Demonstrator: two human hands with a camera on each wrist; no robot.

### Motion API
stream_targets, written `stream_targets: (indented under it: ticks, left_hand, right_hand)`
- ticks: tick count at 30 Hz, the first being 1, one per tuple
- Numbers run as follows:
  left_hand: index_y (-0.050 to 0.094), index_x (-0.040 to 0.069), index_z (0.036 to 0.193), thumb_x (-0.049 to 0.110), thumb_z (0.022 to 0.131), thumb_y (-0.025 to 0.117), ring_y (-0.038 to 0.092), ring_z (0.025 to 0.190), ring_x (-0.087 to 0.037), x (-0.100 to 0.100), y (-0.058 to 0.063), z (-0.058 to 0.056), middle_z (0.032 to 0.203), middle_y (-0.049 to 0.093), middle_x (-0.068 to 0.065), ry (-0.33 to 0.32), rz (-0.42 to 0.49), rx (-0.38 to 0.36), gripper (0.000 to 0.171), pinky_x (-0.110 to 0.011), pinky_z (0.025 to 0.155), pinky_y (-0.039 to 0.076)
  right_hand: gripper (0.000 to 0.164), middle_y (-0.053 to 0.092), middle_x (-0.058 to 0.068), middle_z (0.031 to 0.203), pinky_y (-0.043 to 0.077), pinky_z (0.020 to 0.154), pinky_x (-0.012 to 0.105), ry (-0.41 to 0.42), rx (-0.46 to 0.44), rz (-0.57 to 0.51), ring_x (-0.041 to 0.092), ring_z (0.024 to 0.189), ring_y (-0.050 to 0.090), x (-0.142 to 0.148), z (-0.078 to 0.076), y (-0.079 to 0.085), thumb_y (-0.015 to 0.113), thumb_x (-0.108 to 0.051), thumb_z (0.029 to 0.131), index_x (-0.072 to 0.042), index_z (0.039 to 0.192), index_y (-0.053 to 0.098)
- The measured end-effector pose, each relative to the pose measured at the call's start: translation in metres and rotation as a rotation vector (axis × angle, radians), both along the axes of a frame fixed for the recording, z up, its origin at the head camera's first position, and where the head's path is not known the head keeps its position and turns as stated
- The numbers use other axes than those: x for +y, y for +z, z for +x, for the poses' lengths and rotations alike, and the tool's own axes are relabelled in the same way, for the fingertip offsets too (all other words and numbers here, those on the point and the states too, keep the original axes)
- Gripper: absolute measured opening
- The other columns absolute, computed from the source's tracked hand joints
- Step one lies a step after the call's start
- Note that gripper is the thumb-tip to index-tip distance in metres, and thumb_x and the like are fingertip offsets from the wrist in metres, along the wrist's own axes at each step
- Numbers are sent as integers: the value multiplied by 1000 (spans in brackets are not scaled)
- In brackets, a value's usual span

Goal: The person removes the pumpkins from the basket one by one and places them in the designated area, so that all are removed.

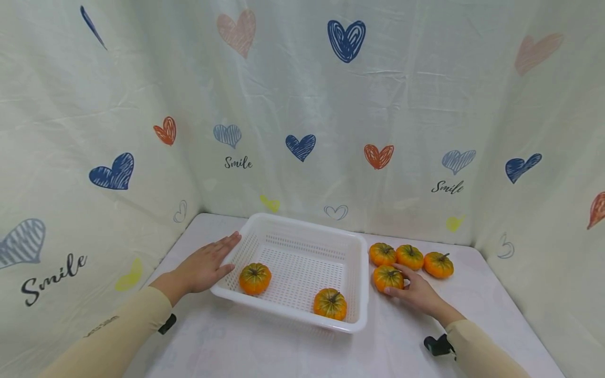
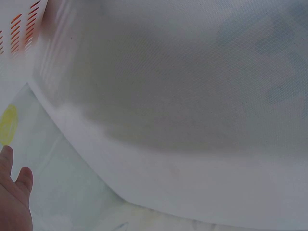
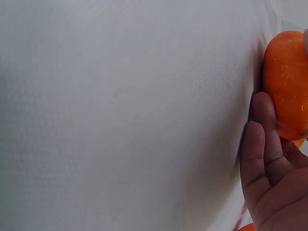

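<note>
My right hand holds a small orange pumpkin on the table, just right of a white plastic basket. Thumb and fingers lie on opposite sides of it, and the right wrist view shows fingertips against the pumpkin's side. With fingers extended, my left hand rests at the basket's left rim. Inside the basket sit two more pumpkins, one on the left and one at the front right. The left wrist view catches only part of the left hand.
Behind the held pumpkin, three others stand in a row: left, middle and right. A pale cloth covers the table. Curtains printed with hearts enclose its back and sides.
</note>
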State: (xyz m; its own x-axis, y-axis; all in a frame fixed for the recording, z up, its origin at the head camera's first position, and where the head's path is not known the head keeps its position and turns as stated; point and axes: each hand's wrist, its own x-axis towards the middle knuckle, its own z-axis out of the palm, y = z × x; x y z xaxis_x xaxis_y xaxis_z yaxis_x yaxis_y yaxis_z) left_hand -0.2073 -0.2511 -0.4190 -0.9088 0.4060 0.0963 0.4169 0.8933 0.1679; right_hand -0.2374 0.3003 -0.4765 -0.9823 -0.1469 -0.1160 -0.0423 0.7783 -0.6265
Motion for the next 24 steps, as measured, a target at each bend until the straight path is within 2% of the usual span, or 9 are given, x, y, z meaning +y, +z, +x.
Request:
stream_targets:
  ticks: [5, 10, 24]
  left_hand:
    - [21, 5, 159, 35, 101, 55, 27, 146, -36, 0, 0, 0, 164, 21, -13, 2, 2, -3, 73, -55, 116, 24]
    - [20, 6, 159, 36, 102, 54, 27, 146, -36, 0, 0, 0, 164, 20, -12, 2, 2, -3, 73, -55, 116, 24]
    - [20, 5, 158, 36, 102, 54, 26, 146, -37, -1, 0, -2, 164, 20, -13, -5, -11, -6, 72, -56, 116, 24]
  right_hand:
    - [94, 46, 32, 141, 48, 93, 62, 5, 1, 8, 42, 114, 54, 1, 0, 0, 76, -57, 81, -4, 149, 40]
    - [95, 47, 31, 140, 50, 92, 59, 7, -7, -2, 38, 110, 56, 2, 0, -1, 76, -58, 80, -4, 149, 39]
    - [93, 43, 32, 144, 48, 94, 61, 20, -23, -14, 41, 113, 54, 4, 1, -1, 76, -54, 82, -6, 151, 36]
